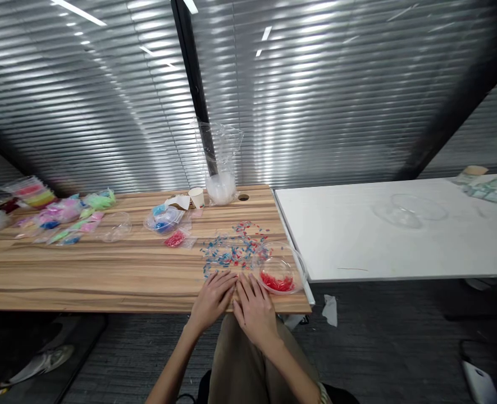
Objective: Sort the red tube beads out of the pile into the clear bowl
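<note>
Bare forearms (176, 356) extend to the left grip (214, 294) and right grip (255, 307), both released and outstretched, palms down at the near edge of the bench (105, 278). Blue and red bits (225, 253) lie scattered just beyond them; a clear bowl (277, 266) holding red strips (277, 283) stands just beside the right grip. Farther back are a red packet (174, 239) and white cup (196, 198).
</note>
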A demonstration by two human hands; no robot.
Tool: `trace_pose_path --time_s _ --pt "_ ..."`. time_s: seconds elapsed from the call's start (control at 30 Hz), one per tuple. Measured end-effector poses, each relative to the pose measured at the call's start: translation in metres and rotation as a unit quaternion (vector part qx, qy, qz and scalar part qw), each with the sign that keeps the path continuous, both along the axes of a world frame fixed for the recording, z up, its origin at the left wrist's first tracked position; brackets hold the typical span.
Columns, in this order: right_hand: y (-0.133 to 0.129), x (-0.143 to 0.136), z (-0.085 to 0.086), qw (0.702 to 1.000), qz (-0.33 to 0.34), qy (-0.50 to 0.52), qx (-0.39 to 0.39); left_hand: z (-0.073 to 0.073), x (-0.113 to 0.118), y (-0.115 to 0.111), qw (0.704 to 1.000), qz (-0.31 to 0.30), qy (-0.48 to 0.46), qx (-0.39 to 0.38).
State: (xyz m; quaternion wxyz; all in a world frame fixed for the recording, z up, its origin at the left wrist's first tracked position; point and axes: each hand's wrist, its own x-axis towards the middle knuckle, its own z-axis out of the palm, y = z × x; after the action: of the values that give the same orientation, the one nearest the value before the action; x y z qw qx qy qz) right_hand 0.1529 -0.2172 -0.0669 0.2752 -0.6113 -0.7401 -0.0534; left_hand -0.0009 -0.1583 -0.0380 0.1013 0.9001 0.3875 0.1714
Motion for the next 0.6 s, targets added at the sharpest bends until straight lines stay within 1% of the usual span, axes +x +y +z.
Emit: trace_pose_path --time_s 0.3,0.6 --pt "0.0000 0.0003 0.0027 1.000 0.000 -0.004 0.000 0.0004 -0.0002 0.0001 1.000 -0.003 -0.006 0.000" --pt "-0.0004 0.0002 0.0002 1.000 -0.001 0.003 0.004 -0.0003 0.0000 0.0001 1.000 -0.003 -0.007 0.005"
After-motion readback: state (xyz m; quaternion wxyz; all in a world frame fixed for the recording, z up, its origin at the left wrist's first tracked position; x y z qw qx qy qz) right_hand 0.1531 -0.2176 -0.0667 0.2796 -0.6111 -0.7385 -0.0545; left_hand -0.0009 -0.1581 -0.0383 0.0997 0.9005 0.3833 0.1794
